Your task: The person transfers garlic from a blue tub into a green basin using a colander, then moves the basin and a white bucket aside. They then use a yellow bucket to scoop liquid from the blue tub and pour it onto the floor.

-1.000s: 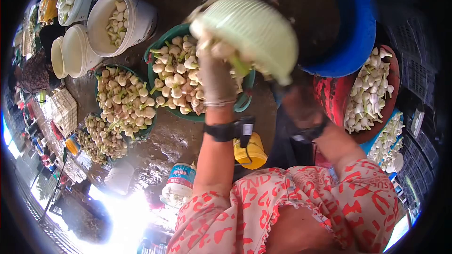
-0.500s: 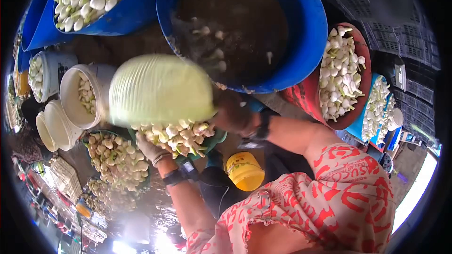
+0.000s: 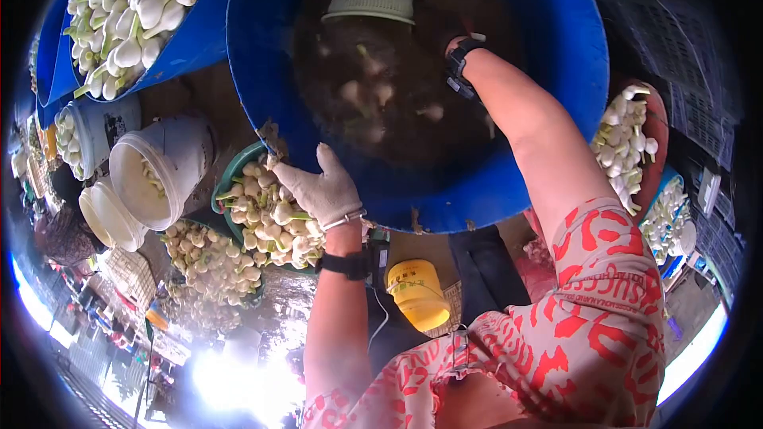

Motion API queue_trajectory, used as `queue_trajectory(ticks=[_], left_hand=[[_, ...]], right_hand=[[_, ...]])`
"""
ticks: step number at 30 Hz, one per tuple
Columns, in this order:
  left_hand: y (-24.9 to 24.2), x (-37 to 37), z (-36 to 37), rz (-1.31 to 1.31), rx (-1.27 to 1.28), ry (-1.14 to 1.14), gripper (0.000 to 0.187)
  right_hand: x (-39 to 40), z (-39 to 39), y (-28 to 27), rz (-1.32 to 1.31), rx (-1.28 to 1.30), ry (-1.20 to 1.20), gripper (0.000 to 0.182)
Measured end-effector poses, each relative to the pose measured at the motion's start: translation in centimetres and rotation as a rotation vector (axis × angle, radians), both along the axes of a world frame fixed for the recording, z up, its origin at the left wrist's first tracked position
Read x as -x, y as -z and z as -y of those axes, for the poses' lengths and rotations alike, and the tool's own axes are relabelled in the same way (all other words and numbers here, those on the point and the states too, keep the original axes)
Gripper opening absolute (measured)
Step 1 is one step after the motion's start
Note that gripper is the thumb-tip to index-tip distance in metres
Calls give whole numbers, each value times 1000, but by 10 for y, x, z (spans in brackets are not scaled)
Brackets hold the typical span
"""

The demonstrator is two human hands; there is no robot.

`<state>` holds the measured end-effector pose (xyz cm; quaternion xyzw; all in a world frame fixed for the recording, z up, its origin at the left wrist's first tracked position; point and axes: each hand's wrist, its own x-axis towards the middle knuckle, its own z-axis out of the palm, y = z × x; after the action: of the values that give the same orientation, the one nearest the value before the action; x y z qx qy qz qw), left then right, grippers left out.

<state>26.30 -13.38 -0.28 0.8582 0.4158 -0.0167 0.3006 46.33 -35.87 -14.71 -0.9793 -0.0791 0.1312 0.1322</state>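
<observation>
My left hand [image 3: 324, 189], in a pale glove, is open beside the near-left rim of the blue tub [image 3: 246, 56], with its thumb and fingers apart. Inside the tub, my right hand [image 3: 439, 32] wears a dark glove and grips the right end of a pale green plastic basket [image 3: 371, 3]; its fingers are dim against the murky water. The basket is tipped with its ribbed side up. Several blurred garlic bulbs [image 3: 373, 95] lie in the brown water. Just below my left hand is a green basin [image 3: 225, 183] piled with unwashed-looking garlic bulbs [image 3: 278, 226].
A blue container of white garlic bulbs [image 3: 131, 20] stands upper left. White buckets [image 3: 151, 167] are on the left, near another garlic heap [image 3: 211, 262]. A yellow bucket [image 3: 419, 294] sits by my legs. More garlic [image 3: 624, 147] fills a red tub at right.
The basket went from above the green basin up into the blue tub, with my right hand. My left hand left the garlic in the basin and rose to the tub's rim.
</observation>
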Motion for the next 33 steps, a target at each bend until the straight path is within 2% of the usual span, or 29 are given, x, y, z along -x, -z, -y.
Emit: queue_trajectory(ticks=[1,2,3,5,6,8,9,11,13,15,17,18,20,24,27,29,33], left_hand=[[3,2,0,13,-52,30,81],[7,3,0,-30,-79,15,81],[9,5,1,-43,-85,10,81],[5,5,-1,-14,-99,46,81],[6,4,-2,-19,-102,35,81],[6,7,-3,-19,-108,61,80],[7,6,-3,-24,-107,52,80],[7,7,-3,10,-87,49,78],[7,8,-3,18,-87,55,78],[7,8,-5,30,-90,66,77],[8,7,-4,29,-92,64,76],[9,8,-4,22,-91,63,76],[11,8,-5,120,-109,93,75],[4,4,-2,99,-56,52,73],[4,5,-5,127,-33,34,73],[-4,1,-3,105,84,-38,73],[16,11,-13,196,101,70,81]], right_hand=[[1,-5,19,50,-38,-19,37],[5,-15,39,266,13,-113,37],[8,-12,53,254,6,-117,37],[10,-29,8,-213,-66,-281,38],[9,-31,12,-217,-70,-292,38],[16,-24,23,-244,-286,-341,42],[19,-19,28,-249,-285,-350,42],[32,-2,47,-165,-375,-501,44],[57,18,65,-259,-367,-526,46],[75,18,47,-348,-361,-546,48],[94,9,-18,-838,-361,4,43],[105,14,-17,-845,-359,5,43],[126,31,-14,-1029,-443,72,36],[148,33,-59,-1021,-456,206,28],[168,43,-81,-1123,-529,324,26],[182,47,-101,-1193,-740,518,27],[209,38,-164,-937,-733,543,27]])
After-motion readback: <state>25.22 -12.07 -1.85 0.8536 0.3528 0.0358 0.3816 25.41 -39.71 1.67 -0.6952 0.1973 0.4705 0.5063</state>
